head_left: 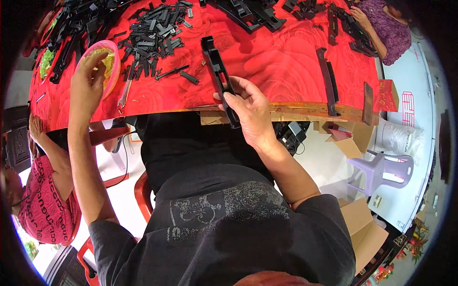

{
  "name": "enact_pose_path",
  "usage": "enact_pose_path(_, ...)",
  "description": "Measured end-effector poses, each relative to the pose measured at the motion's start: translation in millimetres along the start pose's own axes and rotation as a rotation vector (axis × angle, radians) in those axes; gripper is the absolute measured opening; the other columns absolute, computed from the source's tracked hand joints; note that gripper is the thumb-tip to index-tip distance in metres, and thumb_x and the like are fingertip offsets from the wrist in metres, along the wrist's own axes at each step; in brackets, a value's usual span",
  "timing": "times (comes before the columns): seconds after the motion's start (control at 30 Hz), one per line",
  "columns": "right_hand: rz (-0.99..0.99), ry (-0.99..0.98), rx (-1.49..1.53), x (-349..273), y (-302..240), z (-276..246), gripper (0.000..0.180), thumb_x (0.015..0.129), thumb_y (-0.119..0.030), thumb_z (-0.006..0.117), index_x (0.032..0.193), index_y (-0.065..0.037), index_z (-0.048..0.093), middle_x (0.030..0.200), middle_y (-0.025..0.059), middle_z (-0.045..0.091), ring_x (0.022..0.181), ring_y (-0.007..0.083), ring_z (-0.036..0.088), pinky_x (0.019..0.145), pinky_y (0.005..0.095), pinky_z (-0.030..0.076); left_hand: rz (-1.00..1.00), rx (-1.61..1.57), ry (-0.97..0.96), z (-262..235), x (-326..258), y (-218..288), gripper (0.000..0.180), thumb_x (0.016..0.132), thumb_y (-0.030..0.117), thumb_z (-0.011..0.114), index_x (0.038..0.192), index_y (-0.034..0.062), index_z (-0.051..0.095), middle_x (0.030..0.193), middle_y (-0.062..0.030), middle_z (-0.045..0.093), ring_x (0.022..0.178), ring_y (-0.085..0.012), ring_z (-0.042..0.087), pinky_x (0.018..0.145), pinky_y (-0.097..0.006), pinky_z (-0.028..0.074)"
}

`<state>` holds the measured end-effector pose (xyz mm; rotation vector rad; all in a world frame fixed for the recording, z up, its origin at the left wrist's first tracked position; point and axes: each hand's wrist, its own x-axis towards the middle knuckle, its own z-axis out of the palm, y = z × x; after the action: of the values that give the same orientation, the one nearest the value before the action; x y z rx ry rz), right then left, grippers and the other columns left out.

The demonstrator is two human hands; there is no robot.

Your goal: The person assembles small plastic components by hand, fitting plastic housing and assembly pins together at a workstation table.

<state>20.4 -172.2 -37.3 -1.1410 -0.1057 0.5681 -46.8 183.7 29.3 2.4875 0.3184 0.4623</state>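
My right hand (250,107) is closed round the lower half of a long, narrow black plastic part (217,66). The part is tilted upright above the table's near edge, with hollow slots along its length. At the left, my left hand (89,78) is over a round pink basket (112,86), its fingers bent and apart. Yellow-green contents (110,64), too small to make out, show inside the basket beside my fingers. Right of the basket lies a heap of small black strips (155,35), and a metal wrench (125,95) is near the edge.
A red rose-patterned cloth (281,62) covers the table. Long black parts (248,14) are piled at the back, and another (329,81) lies at the right. Co-workers sit at left and far right. A purple plastic chair (377,167) and open cardboard boxes (362,229) stand right.
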Motion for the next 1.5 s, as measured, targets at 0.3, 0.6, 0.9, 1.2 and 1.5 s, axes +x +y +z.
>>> enact_pose_path(0.3,-0.024,-0.005,-0.033,-0.9,0.2,-0.6,0.043,0.092,0.004,0.066,0.132,0.004,0.051,0.121,0.0123,0.062,0.107,0.0218,0.067,0.086,0.0306,0.057,0.198,-0.174,-0.173,49.0,-2.6,89.2,0.011,0.092,-0.001,0.059,0.102,-0.0022,0.064,0.091,-0.0110,0.062,0.082,-0.0198,0.063,0.072,-0.031,0.050)
enact_pose_path(0.6,-0.081,0.016,-0.049,-0.4,-3.9,2.9,0.046,0.086,0.006,0.069,0.130,0.005,0.054,0.120,0.0097,0.061,0.103,0.0149,0.065,0.092,0.0281,0.054,0.154,-0.459,-0.196,84.5,-8.5,134.4,0.013,0.088,-0.004,0.065,0.101,-0.0011,0.066,0.088,-0.0079,0.067,0.073,-0.0137,0.065,0.067,-0.026,0.051)
enact_pose_path(0.9,-0.095,0.024,-0.053,2.1,0.8,-0.9,0.048,0.089,0.005,0.069,0.134,0.004,0.052,0.119,0.0084,0.062,0.100,0.0138,0.065,0.084,0.0270,0.056,0.025,-0.535,-0.278,93.0,-8.2,130.6,0.012,0.093,-0.004,0.064,0.105,-0.0039,0.065,0.095,-0.0044,0.066,0.091,-0.0123,0.067,0.081,-0.025,0.054)
enact_pose_path(1.2,-0.090,0.043,-0.039,1.6,-1.7,0.2,0.045,0.090,0.006,0.066,0.133,0.004,0.053,0.120,0.0100,0.062,0.103,0.0168,0.066,0.085,0.0280,0.057,0.104,-0.505,-0.114,99.0,-7.5,129.2,0.021,0.083,-0.004,0.068,0.104,-0.0003,0.070,0.092,-0.0128,0.072,0.083,-0.0185,0.072,0.072,-0.028,0.056)
enact_pose_path(1.5,-0.031,0.064,0.031,1.3,-4.6,1.6,0.049,0.086,0.007,0.069,0.132,0.005,0.052,0.119,0.0092,0.059,0.103,0.0148,0.062,0.088,0.0272,0.054,0.363,-0.258,-0.127,98.4,-1.1,148.1,0.019,0.088,-0.001,0.066,0.107,0.0013,0.066,0.091,-0.0147,0.072,0.082,-0.0233,0.073,0.069,-0.032,0.055)
